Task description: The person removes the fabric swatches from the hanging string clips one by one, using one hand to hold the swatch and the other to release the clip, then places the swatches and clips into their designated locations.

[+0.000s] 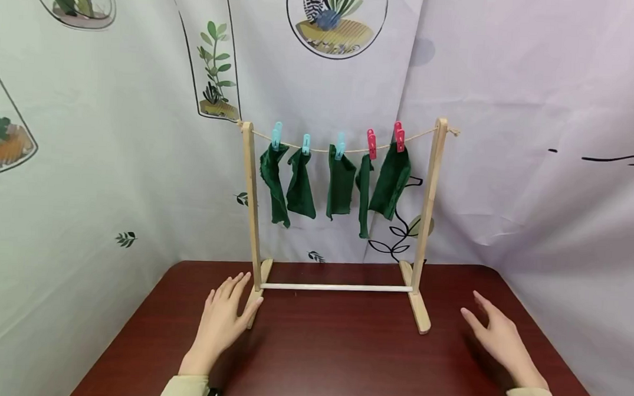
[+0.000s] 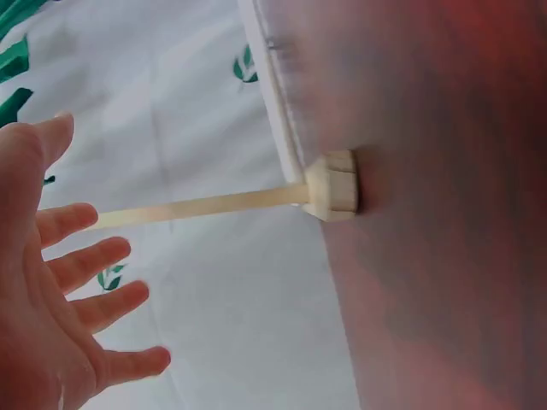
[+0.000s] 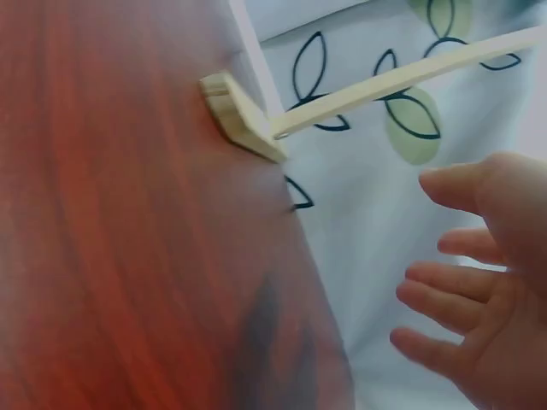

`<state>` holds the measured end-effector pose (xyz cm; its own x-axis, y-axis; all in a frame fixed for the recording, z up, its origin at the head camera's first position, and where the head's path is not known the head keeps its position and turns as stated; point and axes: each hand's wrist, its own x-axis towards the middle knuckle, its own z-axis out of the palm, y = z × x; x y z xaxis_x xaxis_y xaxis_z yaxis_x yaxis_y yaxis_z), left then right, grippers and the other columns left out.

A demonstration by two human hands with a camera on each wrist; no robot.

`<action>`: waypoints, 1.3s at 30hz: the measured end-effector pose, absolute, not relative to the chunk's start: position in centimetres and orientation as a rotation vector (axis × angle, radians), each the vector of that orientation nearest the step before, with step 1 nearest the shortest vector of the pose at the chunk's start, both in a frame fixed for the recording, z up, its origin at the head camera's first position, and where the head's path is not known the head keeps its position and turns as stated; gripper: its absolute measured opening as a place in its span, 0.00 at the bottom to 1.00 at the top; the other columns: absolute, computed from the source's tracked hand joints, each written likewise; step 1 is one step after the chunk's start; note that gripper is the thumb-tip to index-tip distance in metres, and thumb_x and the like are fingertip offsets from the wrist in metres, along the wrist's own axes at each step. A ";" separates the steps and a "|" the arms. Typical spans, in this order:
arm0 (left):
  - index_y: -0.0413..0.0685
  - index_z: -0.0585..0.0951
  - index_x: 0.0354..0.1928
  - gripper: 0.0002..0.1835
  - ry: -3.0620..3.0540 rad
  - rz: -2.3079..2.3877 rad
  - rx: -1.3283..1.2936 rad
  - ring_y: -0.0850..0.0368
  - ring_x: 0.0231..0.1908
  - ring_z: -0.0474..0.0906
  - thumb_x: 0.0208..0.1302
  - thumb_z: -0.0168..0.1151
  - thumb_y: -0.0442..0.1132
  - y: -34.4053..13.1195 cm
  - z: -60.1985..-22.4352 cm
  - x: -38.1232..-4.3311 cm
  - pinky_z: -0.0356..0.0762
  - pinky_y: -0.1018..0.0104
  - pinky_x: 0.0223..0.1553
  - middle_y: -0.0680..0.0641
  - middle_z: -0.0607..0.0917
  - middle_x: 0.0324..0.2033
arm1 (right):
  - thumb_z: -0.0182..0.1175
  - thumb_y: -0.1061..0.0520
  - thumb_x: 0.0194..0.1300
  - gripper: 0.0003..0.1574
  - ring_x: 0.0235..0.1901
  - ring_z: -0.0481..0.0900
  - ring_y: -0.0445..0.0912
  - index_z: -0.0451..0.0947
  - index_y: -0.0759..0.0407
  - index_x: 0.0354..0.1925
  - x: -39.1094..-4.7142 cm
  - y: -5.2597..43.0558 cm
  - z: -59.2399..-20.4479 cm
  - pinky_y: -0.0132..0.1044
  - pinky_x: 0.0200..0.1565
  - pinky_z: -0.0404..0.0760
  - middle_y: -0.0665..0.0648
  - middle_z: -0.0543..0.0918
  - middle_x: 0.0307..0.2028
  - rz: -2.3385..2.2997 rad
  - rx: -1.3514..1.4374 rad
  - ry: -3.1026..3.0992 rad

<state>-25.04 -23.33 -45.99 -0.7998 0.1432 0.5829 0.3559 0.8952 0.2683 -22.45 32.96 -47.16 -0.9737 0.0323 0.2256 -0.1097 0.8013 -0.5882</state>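
A small wooden drying rack point(image 1: 430, 209) stands on the table with a string point(image 1: 319, 150) across its top. Several dark green cloth pieces point(image 1: 341, 184) hang from the string. Light blue clothespins point(image 1: 276, 135) clip the ones on the left and middle, and red clothespins point(image 1: 372, 143) those on the right. My left hand point(image 1: 222, 321), fingers spread and holding nothing, is by the rack's left foot point(image 1: 266, 271); the left wrist view shows a gap between them. Off to the right of the right foot point(image 1: 420, 315), my right hand point(image 1: 502, 342) hovers with relaxed fingers, also holding nothing.
The dark red-brown table point(image 1: 337, 352) has rounded far corners. A pale cloth backdrop point(image 1: 482, 187) printed with plants hangs close behind the rack and along both sides. A white rod point(image 1: 336, 287) joins the rack's two feet low down.
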 end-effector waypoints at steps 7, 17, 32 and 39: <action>0.44 0.72 0.70 0.32 -2.511 -0.745 -0.432 0.40 0.61 0.75 0.69 0.66 0.50 -22.8 -42.6 -25.6 0.76 0.39 0.54 0.40 0.78 0.61 | 0.54 0.46 0.77 0.39 0.54 0.78 0.70 0.61 0.71 0.72 -22.0 33.2 -44.7 0.62 0.49 0.76 0.76 0.76 0.60 0.937 0.087 -2.614; 0.48 0.73 0.69 0.27 -2.434 -0.915 -0.596 0.44 0.59 0.78 0.71 0.64 0.47 -21.5 -35.4 -26.6 0.76 0.43 0.57 0.42 0.79 0.61 | 0.57 0.46 0.76 0.31 0.41 0.73 0.19 0.72 0.59 0.69 -22.3 33.2 -38.0 0.25 0.41 0.71 0.67 0.83 0.55 0.940 0.134 -2.476; 0.45 0.78 0.64 0.23 -2.320 -1.106 -0.765 0.52 0.54 0.81 0.72 0.63 0.46 -16.9 -27.4 -27.8 0.78 0.51 0.56 0.44 0.85 0.54 | 0.56 0.43 0.75 0.30 0.43 0.74 0.17 0.73 0.53 0.69 -23.1 30.6 -32.0 0.16 0.41 0.73 0.63 0.82 0.58 1.088 0.201 -2.409; 0.48 0.80 0.63 0.21 -2.300 -1.147 -0.868 0.57 0.52 0.82 0.72 0.63 0.48 -13.1 -25.0 -28.8 0.81 0.59 0.53 0.49 0.85 0.52 | 0.56 0.50 0.77 0.29 0.41 0.82 0.25 0.73 0.65 0.67 -25.0 28.5 -30.7 0.21 0.43 0.79 0.68 0.82 0.56 1.280 0.334 -2.299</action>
<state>-28.78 -13.07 -24.96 -0.7139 0.3425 0.6107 0.6939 0.4629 0.5516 -24.97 28.55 -30.70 -0.8529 0.0215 0.5216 -0.4321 0.5318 -0.7284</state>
